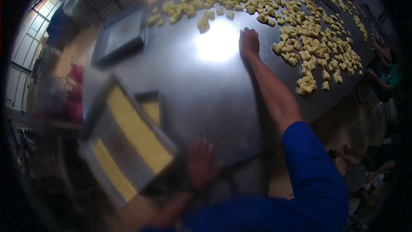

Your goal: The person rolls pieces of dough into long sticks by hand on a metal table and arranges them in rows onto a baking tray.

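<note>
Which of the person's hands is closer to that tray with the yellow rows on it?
The left hand. It rests flat on the metal table just beside the near corner of the tray. The right hand is stretched far across the table, beside the scattered yellow dough pieces.

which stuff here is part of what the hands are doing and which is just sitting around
In use:
- right hand, flat on the steel table beside the yellow dough pieces
- left hand, at the near table edge next to the tray of lined-up yellow pieces

Lying about:
- empty dark tray at the far left
- red containers off the table
- other people's hands on the right
</note>
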### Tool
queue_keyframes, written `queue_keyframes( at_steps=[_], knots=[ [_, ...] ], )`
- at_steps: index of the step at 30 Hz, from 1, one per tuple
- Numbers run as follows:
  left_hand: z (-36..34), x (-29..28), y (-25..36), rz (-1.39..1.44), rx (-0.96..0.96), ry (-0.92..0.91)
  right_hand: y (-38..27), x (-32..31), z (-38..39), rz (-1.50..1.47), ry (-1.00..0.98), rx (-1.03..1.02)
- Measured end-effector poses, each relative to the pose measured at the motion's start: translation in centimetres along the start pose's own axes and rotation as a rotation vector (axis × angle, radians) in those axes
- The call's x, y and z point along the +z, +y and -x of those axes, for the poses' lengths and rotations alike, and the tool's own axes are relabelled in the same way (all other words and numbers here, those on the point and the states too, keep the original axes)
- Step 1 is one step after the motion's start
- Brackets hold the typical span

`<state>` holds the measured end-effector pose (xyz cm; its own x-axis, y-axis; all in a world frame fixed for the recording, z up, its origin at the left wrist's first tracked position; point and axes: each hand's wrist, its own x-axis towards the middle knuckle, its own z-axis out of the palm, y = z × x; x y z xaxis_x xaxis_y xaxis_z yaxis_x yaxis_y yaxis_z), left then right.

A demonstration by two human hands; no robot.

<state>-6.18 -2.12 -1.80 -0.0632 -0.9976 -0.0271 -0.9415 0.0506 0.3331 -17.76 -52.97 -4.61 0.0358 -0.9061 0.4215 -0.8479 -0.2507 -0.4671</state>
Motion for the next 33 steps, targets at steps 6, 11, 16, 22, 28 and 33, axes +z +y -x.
queue_keyframes(
  at_steps=[6, 11, 16, 22, 28, 33],
  knots=[
    [-1.0, -0.1, 0.3, 0.059, -0.015, 0.053, -2.7, 4.9, -8.5, 0.137, -0.037, 0.136],
    [-1.4, -1.1, 1.0, 0.022, -0.045, 0.017, -5.4, 5.6, -7.5, -0.280, 0.004, 0.197],
    [-3.1, -2.2, 1.0, 0.244, -0.093, 0.169, -7.8, -1.5, 7.3, -0.856, -0.273, 0.145],
    [-9.9, -2.0, 0.4, 1.425, -0.426, 0.294, -7.1, -16.0, 22.4, -0.719, -0.723, -0.146],
    [-8.7, -2.7, 3.2, 1.613, -0.356, 0.069, -6.5, -25.0, 26.7, -0.678, -0.609, -0.305],
    [-6.7, -3.7, 4.3, 1.492, -0.236, 0.079, -7.4, -28.1, 27.7, -0.571, -0.635, -0.395]
  ],
)
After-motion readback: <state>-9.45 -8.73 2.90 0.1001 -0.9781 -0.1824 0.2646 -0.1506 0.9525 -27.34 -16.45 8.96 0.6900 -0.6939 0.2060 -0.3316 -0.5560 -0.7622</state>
